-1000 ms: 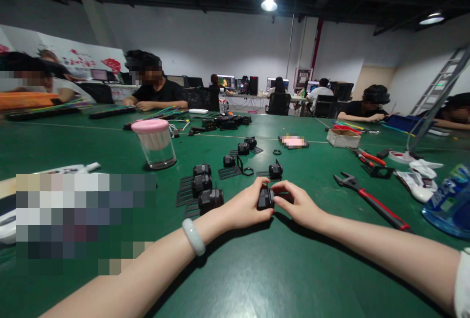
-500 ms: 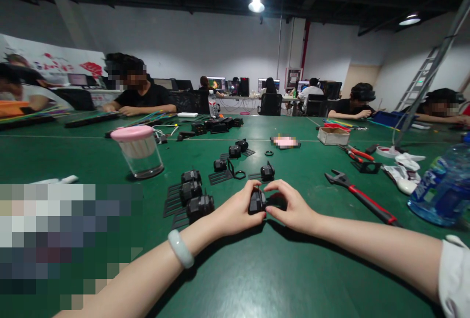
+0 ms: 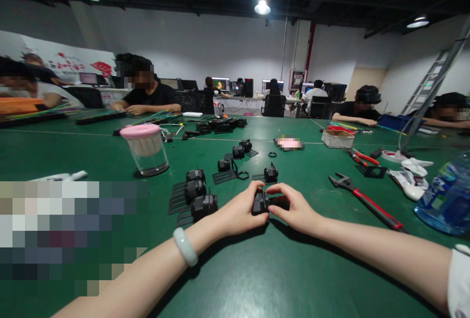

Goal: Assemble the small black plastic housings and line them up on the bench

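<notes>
Between my two hands is a small black camera-like module (image 3: 260,202), low over the green table. My left hand (image 3: 242,212) grips its body between thumb and fingers. My right hand (image 3: 293,206) curls at its other side, thumb and fingertips closed on its edge; a dark part behind those fingers is mostly hidden. Just beyond lies a similar black module on a slotted bracket (image 3: 270,173). More such modules stand to the left, the nearest one (image 3: 204,205) beside my left wrist. A black ring (image 3: 243,175) lies farther back.
On the right are an adjustable wrench (image 3: 367,200), red-handled pliers (image 3: 362,157), a small box (image 3: 338,138) and a blue-labelled bottle (image 3: 446,195). A pink-lidded cup (image 3: 146,149) stands on the left. Several black parts (image 3: 220,125) lie farther back. Co-workers sit across the table.
The view has shifted slightly, so everything sits a little farther right. Both hands keep about the same hold on the black module.
</notes>
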Tool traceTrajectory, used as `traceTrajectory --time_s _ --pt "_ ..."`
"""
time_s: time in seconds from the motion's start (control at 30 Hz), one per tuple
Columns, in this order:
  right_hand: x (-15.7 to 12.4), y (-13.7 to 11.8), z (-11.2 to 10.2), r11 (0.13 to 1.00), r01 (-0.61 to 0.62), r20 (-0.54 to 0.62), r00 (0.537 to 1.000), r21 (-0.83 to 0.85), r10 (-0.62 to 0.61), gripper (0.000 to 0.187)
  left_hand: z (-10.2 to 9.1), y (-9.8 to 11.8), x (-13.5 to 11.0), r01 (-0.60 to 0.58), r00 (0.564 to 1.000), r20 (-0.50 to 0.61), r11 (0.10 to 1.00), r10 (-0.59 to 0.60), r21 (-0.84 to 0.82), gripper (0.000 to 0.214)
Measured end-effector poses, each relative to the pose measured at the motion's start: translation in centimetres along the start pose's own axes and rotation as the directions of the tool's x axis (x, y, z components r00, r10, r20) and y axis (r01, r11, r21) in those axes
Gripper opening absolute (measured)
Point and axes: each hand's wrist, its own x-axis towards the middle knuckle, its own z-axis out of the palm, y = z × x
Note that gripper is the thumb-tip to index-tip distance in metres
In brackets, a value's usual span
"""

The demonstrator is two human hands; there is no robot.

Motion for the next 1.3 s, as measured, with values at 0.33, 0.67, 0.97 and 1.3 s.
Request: traceTrajectory --time_s 0.33,0.67,0.97,1.3 --pt "0.0 0.6 0.1 0.998 -0.052 0.033 0.998 -0.028 0.053 0.024 -0.1 0.3 -0.2 0.006 1.000 -0.015 1.000 -0.006 -0.014 0.053" --pt "0.1 0.9 0.2 0.998 -0.068 0.049 0.996 -0.012 0.069 0.023 0.0 0.1 -0.2 0.009 1.000 -0.015 1.000 -0.009 -0.015 0.054" --pt "-0.1 0.6 0.2 0.999 -0.029 -0.033 0.999 -0.022 0.028 0.025 -0.1 0.4 -0.2 0.006 1.000 -0.012 1.000 -0.006 0.012 0.051" --pt "-0.3 -0.3 -0.1 0.996 0.078 -0.013 0.997 -0.037 -0.079 0.024 -0.1 0.6 -0.3 0.004 1.000 -0.012 1.000 -0.003 0.005 0.051"
